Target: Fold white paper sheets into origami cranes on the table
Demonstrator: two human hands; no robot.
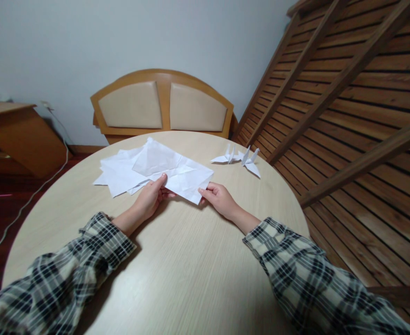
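A creased sheet of white paper (177, 170) is held between my two hands above the table. My left hand (152, 194) pinches its near edge, thumb on top and fingers underneath. At the paper's right corner, my right hand (220, 199) grips it between thumb and fingers. Behind my left hand lies a loose pile of white paper sheets (119, 170), partly covered by the held sheet. Two folded white paper cranes, one on the left (228, 157) and one on the right (249, 164), stand close together beyond my right hand.
The round light-wood table (177, 270) carries everything. Behind it stands a wooden headboard (166, 102) with pale padded panels. Slatted wooden boards (347, 116) lean along the right side. A wooden cabinet (20, 139) and a white cable (34, 194) are at the left.
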